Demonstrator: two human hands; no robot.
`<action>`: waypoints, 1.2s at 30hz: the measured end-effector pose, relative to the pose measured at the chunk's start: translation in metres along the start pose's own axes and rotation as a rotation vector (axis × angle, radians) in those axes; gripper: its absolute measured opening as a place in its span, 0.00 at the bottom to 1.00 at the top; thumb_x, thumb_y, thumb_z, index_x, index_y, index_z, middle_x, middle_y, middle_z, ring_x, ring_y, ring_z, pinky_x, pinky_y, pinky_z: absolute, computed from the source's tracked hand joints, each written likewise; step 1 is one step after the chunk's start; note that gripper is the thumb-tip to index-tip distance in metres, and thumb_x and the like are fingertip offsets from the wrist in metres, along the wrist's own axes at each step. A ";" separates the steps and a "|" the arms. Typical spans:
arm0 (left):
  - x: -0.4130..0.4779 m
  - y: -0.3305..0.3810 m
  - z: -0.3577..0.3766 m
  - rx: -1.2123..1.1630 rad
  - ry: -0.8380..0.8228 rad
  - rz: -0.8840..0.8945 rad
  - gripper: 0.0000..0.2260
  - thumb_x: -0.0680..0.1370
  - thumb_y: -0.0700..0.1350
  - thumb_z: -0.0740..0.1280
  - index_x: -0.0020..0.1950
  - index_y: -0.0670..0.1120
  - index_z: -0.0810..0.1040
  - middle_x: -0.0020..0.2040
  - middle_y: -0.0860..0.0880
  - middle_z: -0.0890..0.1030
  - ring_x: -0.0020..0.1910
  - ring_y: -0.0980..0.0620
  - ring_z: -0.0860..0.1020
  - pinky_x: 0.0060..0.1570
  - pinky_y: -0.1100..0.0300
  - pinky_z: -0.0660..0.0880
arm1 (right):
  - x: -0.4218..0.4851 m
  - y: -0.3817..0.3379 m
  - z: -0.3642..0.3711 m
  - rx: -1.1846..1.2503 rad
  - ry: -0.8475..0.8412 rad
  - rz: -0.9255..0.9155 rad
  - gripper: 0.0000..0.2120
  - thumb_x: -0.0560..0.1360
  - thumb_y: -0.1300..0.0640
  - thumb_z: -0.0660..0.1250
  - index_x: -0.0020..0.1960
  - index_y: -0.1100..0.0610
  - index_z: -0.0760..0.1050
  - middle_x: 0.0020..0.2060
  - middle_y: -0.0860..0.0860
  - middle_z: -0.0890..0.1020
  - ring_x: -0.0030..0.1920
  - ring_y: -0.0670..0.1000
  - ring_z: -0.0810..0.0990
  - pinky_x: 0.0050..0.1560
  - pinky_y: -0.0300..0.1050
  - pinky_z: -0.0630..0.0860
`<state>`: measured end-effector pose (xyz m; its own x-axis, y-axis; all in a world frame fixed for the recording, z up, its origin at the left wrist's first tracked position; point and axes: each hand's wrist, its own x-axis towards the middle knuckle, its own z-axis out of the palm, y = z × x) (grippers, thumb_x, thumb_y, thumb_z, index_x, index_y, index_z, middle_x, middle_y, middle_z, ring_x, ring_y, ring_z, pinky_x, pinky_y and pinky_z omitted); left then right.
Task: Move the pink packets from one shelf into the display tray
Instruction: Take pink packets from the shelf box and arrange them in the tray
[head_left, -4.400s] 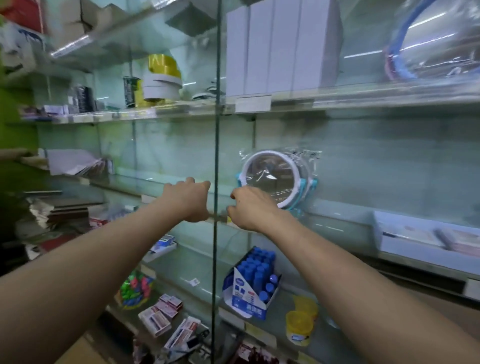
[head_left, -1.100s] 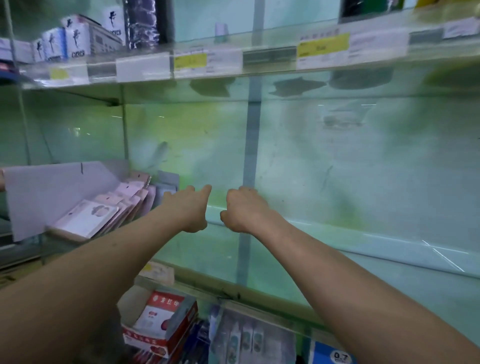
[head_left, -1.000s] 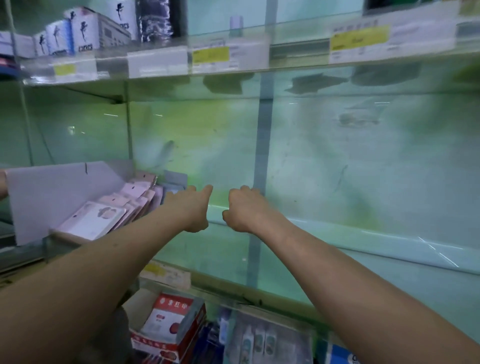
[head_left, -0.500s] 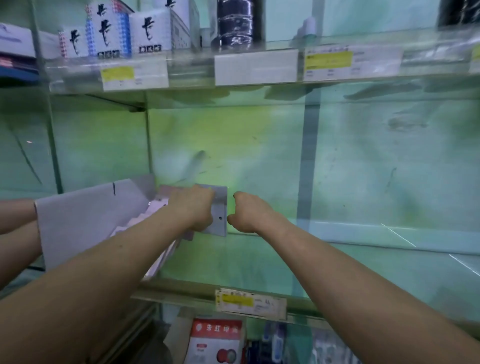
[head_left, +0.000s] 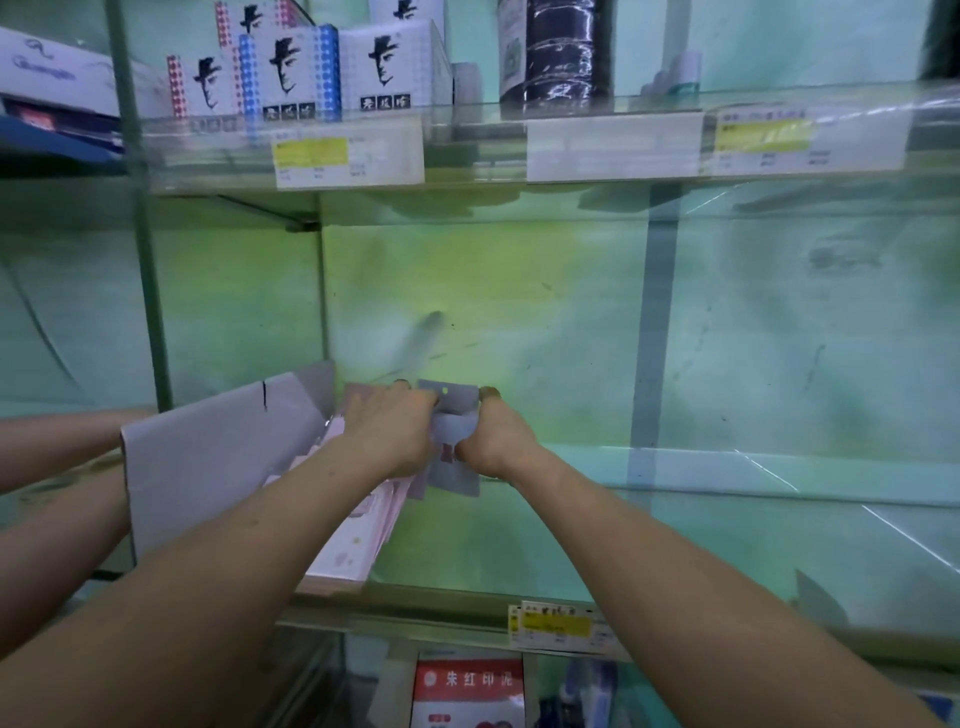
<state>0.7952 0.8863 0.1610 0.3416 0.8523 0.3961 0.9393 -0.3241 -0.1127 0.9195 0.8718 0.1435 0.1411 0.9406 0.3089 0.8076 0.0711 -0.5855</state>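
Note:
A row of pink packets (head_left: 358, 540) stands leaning in a grey cardboard display tray (head_left: 208, 457) on the glass shelf at left. Both hands meet at the far end of that row. My left hand (head_left: 395, 431) grips the rear packets from the left. My right hand (head_left: 488, 441) grips a greyish-pink packet (head_left: 457, 467) from the right; the card stands upright between the two hands, a hang hole near its top. The fingertips are hidden behind the cards.
The glass shelf (head_left: 727, 525) runs bare to the right of the tray. White boxes (head_left: 332, 73) and a black roll (head_left: 561, 52) stand on the shelf above. A red-and-white box (head_left: 467, 691) lies below. Reflected arms (head_left: 57, 457) show at left.
My view swung left and closer to the tray. Both hands, held as empty fists before, reached the back of the row and took hold of the rear packet.

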 end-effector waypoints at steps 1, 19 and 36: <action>0.002 0.000 0.001 -0.010 0.004 0.000 0.21 0.75 0.49 0.63 0.68 0.53 0.68 0.61 0.44 0.73 0.61 0.43 0.73 0.60 0.51 0.68 | 0.000 -0.001 0.000 -0.036 0.014 -0.003 0.22 0.73 0.61 0.66 0.64 0.62 0.64 0.57 0.59 0.77 0.57 0.61 0.77 0.50 0.48 0.74; 0.018 0.003 -0.009 -0.461 -0.086 0.032 0.43 0.72 0.53 0.72 0.78 0.52 0.47 0.68 0.43 0.72 0.65 0.41 0.71 0.60 0.47 0.72 | -0.002 0.025 -0.038 0.144 0.114 0.032 0.07 0.71 0.62 0.65 0.48 0.62 0.77 0.47 0.58 0.82 0.48 0.59 0.81 0.46 0.49 0.77; 0.022 0.073 -0.001 -0.440 -0.042 0.086 0.42 0.69 0.57 0.73 0.75 0.47 0.55 0.65 0.48 0.75 0.62 0.44 0.75 0.63 0.47 0.67 | -0.045 0.058 -0.093 0.101 0.064 0.119 0.03 0.72 0.65 0.66 0.45 0.61 0.77 0.38 0.56 0.76 0.36 0.53 0.73 0.36 0.43 0.70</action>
<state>0.8708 0.8813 0.1623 0.4271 0.8277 0.3640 0.8076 -0.5302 0.2581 1.0135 0.8030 0.1656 0.2709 0.9215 0.2783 0.7217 -0.0031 -0.6922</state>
